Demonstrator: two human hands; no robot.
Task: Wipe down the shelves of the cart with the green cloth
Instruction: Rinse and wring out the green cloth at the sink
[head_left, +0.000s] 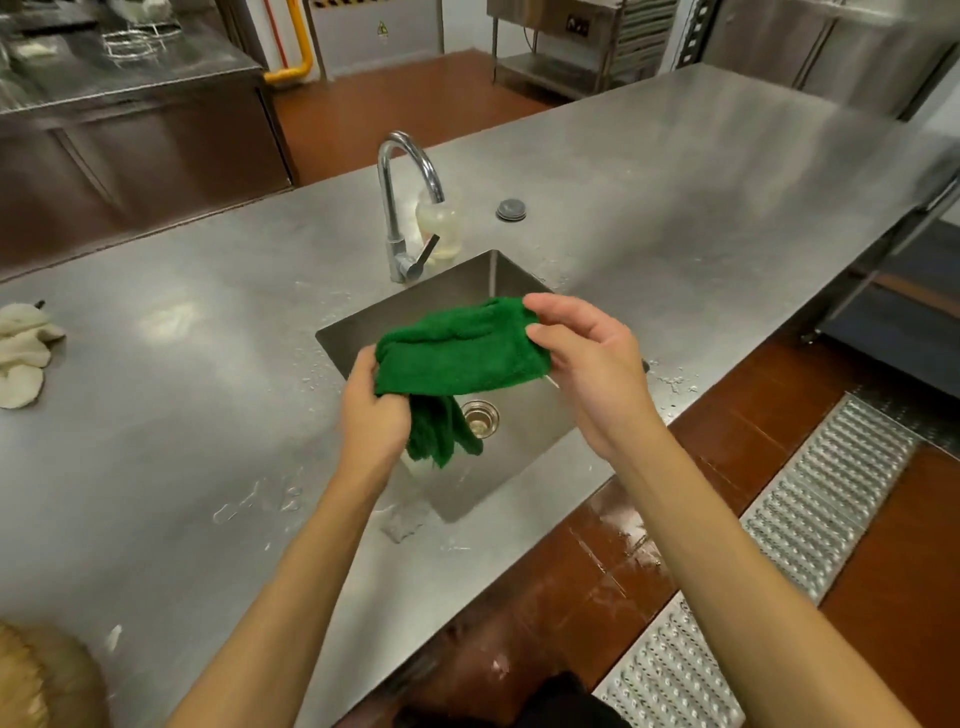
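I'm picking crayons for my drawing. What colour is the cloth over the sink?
The cloth is plain dark green; the head view shows it.

Deep green cloth over the sink, one solid colour, no print. Sink and the desk around it are dull silver-grey. Behind the sink is a bright chrome tap. Left of it, a cream-white rag. To its right, the red-brown tiled floor and a silvery grate with rows of raised studs. Far behind, a yellow pipe. The bottle behind the sink is perhaps pale yellow.
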